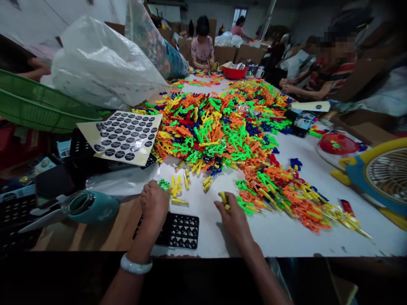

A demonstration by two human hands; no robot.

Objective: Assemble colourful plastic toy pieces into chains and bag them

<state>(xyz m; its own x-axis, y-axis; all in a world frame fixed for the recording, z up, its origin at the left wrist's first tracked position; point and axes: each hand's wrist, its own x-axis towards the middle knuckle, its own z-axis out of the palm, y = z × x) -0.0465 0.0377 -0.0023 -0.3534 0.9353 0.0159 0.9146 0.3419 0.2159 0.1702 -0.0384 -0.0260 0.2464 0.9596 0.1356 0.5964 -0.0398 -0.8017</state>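
Note:
My left hand (154,202), a pale bangle (136,264) on its wrist, is closed with curled fingers at a small green plastic figure (164,184); its fingertips are partly hidden. Pinched between thumb and fingers of my right hand (234,214) is a small yellow tube (224,199). Between the hands lie a yellow plastic figure (176,186) and several yellow tubes, one of them a lying tube (179,201). Under my left forearm is a black tray (181,231) with rows of round holes. Beyond rises a big heap of coloured plastic figures (210,127).
Right of my right hand spreads a row of figures paired with tubes (286,195). A sticker sheet (124,135), a teal bottle (95,206) and a green basket (41,103) stand left. A fan (359,173) and red dish (338,144) are right. Other people sit around the table.

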